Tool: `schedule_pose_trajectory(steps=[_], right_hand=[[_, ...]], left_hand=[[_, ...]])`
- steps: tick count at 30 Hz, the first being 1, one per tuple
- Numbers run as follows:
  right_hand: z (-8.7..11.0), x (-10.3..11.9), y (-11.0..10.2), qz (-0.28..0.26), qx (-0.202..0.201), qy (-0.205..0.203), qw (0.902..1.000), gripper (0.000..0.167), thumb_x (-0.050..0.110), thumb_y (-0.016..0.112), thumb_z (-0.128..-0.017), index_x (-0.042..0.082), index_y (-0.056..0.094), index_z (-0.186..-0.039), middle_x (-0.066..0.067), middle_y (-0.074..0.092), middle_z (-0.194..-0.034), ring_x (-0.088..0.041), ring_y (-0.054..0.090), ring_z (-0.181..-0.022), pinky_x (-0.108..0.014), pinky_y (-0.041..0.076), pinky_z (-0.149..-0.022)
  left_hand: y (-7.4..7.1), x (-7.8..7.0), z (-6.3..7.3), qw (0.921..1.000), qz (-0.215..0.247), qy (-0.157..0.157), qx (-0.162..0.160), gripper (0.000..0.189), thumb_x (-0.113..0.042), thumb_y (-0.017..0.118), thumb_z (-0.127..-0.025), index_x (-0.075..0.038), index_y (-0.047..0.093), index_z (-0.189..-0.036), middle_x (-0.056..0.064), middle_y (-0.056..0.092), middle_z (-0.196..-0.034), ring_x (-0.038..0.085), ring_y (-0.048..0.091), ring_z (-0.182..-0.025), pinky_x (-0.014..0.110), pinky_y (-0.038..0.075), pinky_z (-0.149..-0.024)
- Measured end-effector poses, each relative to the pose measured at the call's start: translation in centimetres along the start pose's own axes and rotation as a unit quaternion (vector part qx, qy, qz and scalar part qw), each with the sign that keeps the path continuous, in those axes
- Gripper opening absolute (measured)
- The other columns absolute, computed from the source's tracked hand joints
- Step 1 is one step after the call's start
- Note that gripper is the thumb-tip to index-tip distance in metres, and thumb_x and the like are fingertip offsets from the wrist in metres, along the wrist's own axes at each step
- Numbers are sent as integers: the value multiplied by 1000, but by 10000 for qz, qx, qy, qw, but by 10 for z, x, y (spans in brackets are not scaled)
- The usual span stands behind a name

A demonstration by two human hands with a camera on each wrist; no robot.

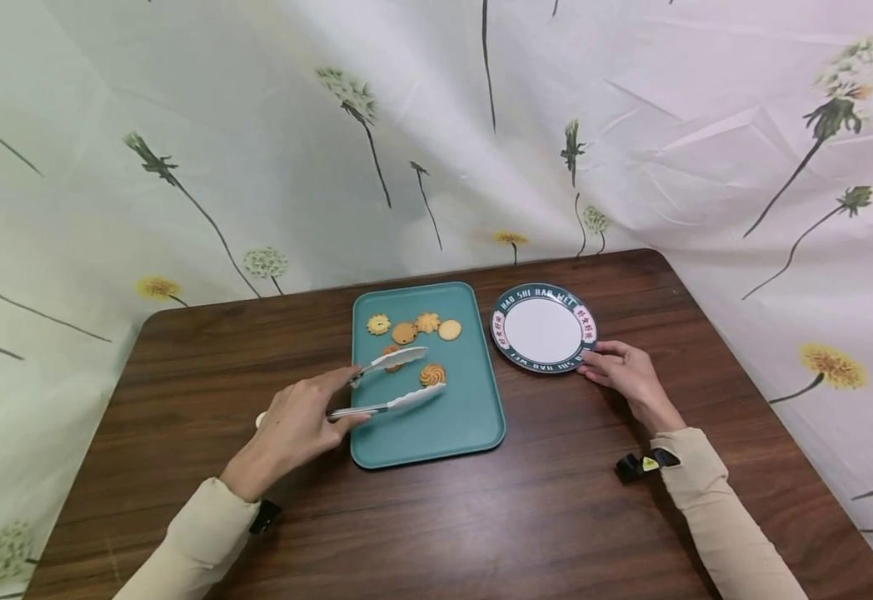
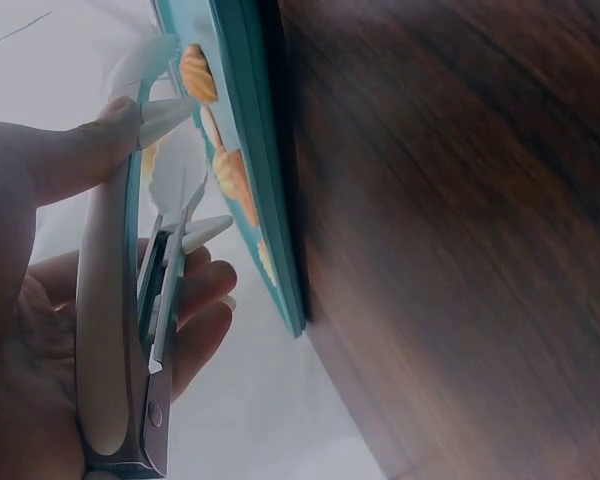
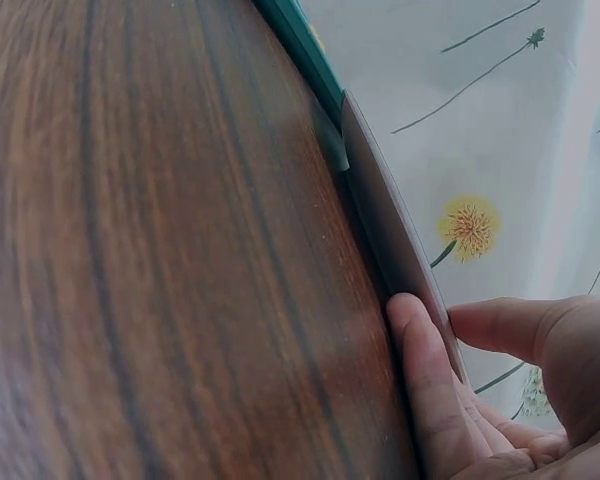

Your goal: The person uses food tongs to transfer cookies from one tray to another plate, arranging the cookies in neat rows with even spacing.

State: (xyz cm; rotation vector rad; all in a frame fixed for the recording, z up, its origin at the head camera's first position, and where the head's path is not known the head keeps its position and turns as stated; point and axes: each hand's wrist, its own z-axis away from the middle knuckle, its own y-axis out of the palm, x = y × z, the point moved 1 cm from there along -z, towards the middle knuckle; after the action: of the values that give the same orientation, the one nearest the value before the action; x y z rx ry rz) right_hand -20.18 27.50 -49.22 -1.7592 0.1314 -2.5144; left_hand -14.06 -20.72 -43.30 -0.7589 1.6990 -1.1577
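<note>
My left hand holds metal tongs with white scalloped tips, the thumb on one arm and fingers round the other. The tongs' tips are spread apart over a teal tray. Between them on the tray lies a swirled cookie; another cookie is partly hidden by the upper tip. Farther back sit several more, among them a round pale cookie and a flower-shaped one. Right of the tray, my right hand pinches the near right rim of a white plate with a dark green lettered border.
Tray and plate stand on a dark wood table, toward its back edge. A white curtain printed with dandelions hangs behind and beside it. A small white object shows behind the left hand. Each wrist wears a black camera strap.
</note>
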Motion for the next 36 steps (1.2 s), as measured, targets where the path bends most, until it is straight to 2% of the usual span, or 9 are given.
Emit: schedule_pose_trajectory(steps=[3,8,12,15,17,27,29,33,36], right_hand=[[0,0,0,-2,-7,5,10000,59,18,69,-102,-11,43,-146,11,75,-87,-1,76,-82,-21,60,-83],[0,0,1,2,-18,10,10000,59,18,69,-102,-10,43,-146,12,75,-87,-1,76,-82,-21,60,-82],[0,0,1,20,-45,4,10000,59,19,69,-102,-10,43,-146,12,75,-86,-1,76,-81,-21,60,-82],[1,1,1,28,-75,-10,10000,58,19,69,-102,-10,43,-146,12,75,-86,-1,75,-81,-21,60,-82],[1,1,1,40,-88,-7,10000,59,19,69,-102,-10,43,-146,12,75,-86,0,75,-81,-21,60,-82],[2,0,2,125,-103,4,9999,59,20,69,-102,-10,44,-146,12,74,-87,0,75,-81,-20,60,-82],[2,0,2,111,-108,1,9999,58,19,69,-102,-10,44,-146,12,74,-87,0,75,-81,-20,60,-82],[2,0,2,89,-100,-12,9999,57,19,69,-102,-10,44,-145,12,74,-86,0,75,-81,-20,60,-82],[1,1,1,114,-98,-37,9999,57,20,69,-102,-10,45,-145,12,75,-86,0,75,-81,-20,60,-82]], left_hand=[[2,-1,0,10000,-60,43,19,68,-41,85,-87,-7,63,-142,15,76,-125,14,65,-73,34,50,-59],[2,-1,-1,9999,-84,43,100,66,-42,83,-89,-8,63,-143,14,76,-123,9,49,-60,27,39,-52],[2,-1,-3,9997,-114,-4,201,65,-43,81,-90,-9,64,-142,5,76,-91,6,37,-54,25,30,-48],[2,-1,-5,9995,-131,-53,273,64,-44,81,-91,-10,65,-142,-3,57,-68,6,29,-51,25,25,-47],[2,-1,-6,9995,-132,-38,285,63,-43,81,-90,-10,65,-141,-5,52,-65,6,28,-51,25,24,-47],[5,-2,-8,9996,-8,-43,292,61,-43,81,-91,-10,66,-140,-6,47,-60,6,29,-52,26,24,-47],[6,-2,-8,9996,11,-24,293,60,-43,80,-92,-10,66,-140,-4,50,-61,6,30,-52,26,25,-47],[7,-2,-11,9998,13,34,207,58,-41,81,-91,-10,68,-138,2,67,-72,6,37,-52,25,29,-47],[8,-2,-12,9998,10,59,164,57,-40,81,-91,-10,69,-137,3,68,-74,6,37,-52,25,29,-46]])
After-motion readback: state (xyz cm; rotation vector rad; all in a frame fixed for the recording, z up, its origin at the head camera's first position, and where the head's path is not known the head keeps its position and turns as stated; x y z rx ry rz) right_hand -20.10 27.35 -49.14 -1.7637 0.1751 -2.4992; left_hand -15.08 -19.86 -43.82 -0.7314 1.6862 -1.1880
